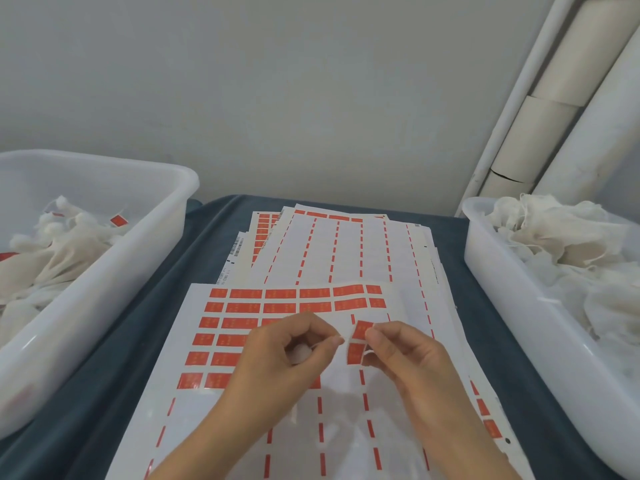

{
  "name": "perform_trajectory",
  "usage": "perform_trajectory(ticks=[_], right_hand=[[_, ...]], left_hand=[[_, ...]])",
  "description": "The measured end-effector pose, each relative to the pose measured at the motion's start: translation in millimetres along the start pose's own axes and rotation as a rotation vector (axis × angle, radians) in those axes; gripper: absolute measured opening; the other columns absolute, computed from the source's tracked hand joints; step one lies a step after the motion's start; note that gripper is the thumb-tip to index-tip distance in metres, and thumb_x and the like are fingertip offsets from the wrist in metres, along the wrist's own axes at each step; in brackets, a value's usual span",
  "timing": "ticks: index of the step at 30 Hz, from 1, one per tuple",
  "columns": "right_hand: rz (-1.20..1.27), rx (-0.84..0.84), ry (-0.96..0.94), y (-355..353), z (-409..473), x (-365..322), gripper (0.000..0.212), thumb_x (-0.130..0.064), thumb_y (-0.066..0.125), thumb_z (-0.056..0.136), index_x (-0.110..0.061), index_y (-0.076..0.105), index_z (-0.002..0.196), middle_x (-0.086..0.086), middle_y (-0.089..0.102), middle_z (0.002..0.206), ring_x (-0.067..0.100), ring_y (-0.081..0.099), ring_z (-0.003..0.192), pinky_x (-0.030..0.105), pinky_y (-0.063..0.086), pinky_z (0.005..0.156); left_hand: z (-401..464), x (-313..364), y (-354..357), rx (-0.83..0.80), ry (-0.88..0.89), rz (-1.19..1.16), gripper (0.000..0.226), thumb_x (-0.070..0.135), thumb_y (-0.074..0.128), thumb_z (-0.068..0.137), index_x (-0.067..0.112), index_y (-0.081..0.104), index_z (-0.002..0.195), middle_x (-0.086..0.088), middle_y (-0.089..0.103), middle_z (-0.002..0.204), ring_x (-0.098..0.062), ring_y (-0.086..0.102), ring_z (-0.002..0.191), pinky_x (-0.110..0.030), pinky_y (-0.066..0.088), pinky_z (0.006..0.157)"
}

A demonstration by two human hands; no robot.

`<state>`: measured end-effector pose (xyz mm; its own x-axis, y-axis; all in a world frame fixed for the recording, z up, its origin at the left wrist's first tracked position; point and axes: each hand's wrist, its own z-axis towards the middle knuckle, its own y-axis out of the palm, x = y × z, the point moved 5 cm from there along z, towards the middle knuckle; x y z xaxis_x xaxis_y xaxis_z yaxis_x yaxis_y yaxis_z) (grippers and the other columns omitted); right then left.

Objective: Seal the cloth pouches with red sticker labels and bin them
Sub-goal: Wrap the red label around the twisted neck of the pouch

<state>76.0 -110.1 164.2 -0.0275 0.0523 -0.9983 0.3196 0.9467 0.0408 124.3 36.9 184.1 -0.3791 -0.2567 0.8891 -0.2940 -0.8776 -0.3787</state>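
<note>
The right hand (401, 355) is pinching a red sticker label (360, 341) between thumb and forefinger, its grip closed on the label's right edge just right of the frame's centre. The left hand (287, 355) is curling its fingers around a small cloth pouch (300, 353), mostly hidden in the palm, and is pinching a thin white string at its fingertips, just beside the label. Both hands are hovering over a sticker sheet (242, 341) lying at lower centre, which is carrying rows of red labels in its upper left part and bare backing with red dashes below. More sheets (346, 244) are fanning out behind it, largely stripped. All are lying on the counter (114, 393), covered in dark blue cloth. At the left edge a white plastic bin (145, 258) is holding pouches bearing red labels. At the right edge a second white bin (502, 289) is holding a heap of loose pale cloth pouches.
</note>
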Motion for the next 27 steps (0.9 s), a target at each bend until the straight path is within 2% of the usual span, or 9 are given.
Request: perform_trajectory(ticks=[4, 9, 14, 18, 21, 24, 25, 27], right_hand=[[-0.035, 0.029, -0.046, -0.8, -1.0, -2.5, 0.026, -0.038, 0.064, 0.065, -0.022, 0.071, 0.083, -0.013, 0.073, 0.078, 0.002, 0.068, 0.076, 0.003, 0.046, 0.057], [-0.09, 0.019, -0.087, 0.8, -2.4, -2.8, 0.026, -0.041, 0.063, 0.065, -0.024, 0.07, 0.083, -0.016, 0.072, 0.08, 0.0, 0.066, 0.079, 0.001, 0.045, 0.059], [-0.143, 0.003, -0.113, 2.5, -2.4, -3.4, 0.028, -0.041, 0.063, 0.064, -0.023, 0.07, 0.085, -0.017, 0.072, 0.079, 0.0, 0.066, 0.08, 0.001, 0.045, 0.06], [-0.144, -0.002, -0.123, 2.1, -2.8, -4.6, 0.028, -0.039, 0.063, 0.064, -0.024, 0.07, 0.086, -0.018, 0.072, 0.081, -0.001, 0.065, 0.082, 0.002, 0.045, 0.061], [-0.14, 0.019, -0.128, 3.5, -4.6, -4.6, 0.029, -0.044, 0.061, 0.066, -0.035, 0.068, 0.093, -0.021, 0.071, 0.087, -0.004, 0.064, 0.086, 0.002, 0.048, 0.066], [-0.176, 0.04, -0.087, 1.8, -3.0, -6.4, 0.047, -0.054, 0.059, 0.066, -0.055, 0.045, 0.111, -0.033, 0.065, 0.096, -0.012, 0.06, 0.091, 0.002, 0.047, 0.064], [-0.175, 0.06, -0.073, -1.1, -1.6, -7.6, 0.048, -0.055, 0.058, 0.065, -0.055, 0.043, 0.111, -0.035, 0.063, 0.097, -0.01, 0.06, 0.091, 0.003, 0.046, 0.062], [-0.16, 0.063, -0.075, -4.7, 0.0, -10.3, 0.041, -0.053, 0.06, 0.064, -0.048, 0.054, 0.104, -0.038, 0.062, 0.093, -0.009, 0.06, 0.09, 0.002, 0.045, 0.058]], left_hand=[[0.1, -0.5, 3.7, -0.028, -0.027, 0.004, 0.02, 0.024, 0.066, 0.08, 0.04, 0.062, 0.07, 0.028, 0.063, 0.072, 0.004, 0.06, 0.076, -0.006, 0.048, 0.063], [0.0, -3.9, 3.3, -0.017, -0.075, -0.017, 0.016, 0.027, 0.069, 0.077, 0.041, 0.063, 0.07, 0.02, 0.066, 0.072, -0.004, 0.063, 0.072, -0.013, 0.054, 0.064], [1.8, -6.8, 3.2, -0.013, -0.127, -0.013, 0.017, 0.025, 0.07, 0.077, 0.037, 0.064, 0.066, 0.022, 0.065, 0.07, -0.002, 0.061, 0.072, -0.007, 0.049, 0.059], [0.3, -5.9, 4.7, -0.034, -0.116, -0.016, 0.017, 0.023, 0.069, 0.078, 0.034, 0.064, 0.066, 0.017, 0.065, 0.07, -0.004, 0.06, 0.072, -0.007, 0.048, 0.059], [0.8, -7.6, 2.0, -0.008, -0.147, -0.066, 0.017, 0.024, 0.07, 0.077, 0.033, 0.067, 0.063, 0.008, 0.065, 0.068, -0.01, 0.06, 0.071, -0.012, 0.049, 0.058], [3.4, -10.4, -3.5, 0.023, -0.244, -0.202, 0.015, 0.025, 0.071, 0.075, 0.038, 0.069, 0.068, -0.001, 0.066, 0.068, -0.013, 0.061, 0.069, -0.011, 0.05, 0.055], [3.9, -11.7, -4.8, 0.029, -0.275, -0.247, 0.014, 0.025, 0.072, 0.074, 0.037, 0.07, 0.068, 0.0, 0.067, 0.069, -0.01, 0.063, 0.069, -0.012, 0.049, 0.059], [4.4, -12.9, -4.6, 0.027, -0.312, -0.297, 0.01, 0.026, 0.072, 0.073, 0.035, 0.071, 0.068, 0.002, 0.069, 0.071, -0.006, 0.065, 0.071, -0.014, 0.046, 0.065]])
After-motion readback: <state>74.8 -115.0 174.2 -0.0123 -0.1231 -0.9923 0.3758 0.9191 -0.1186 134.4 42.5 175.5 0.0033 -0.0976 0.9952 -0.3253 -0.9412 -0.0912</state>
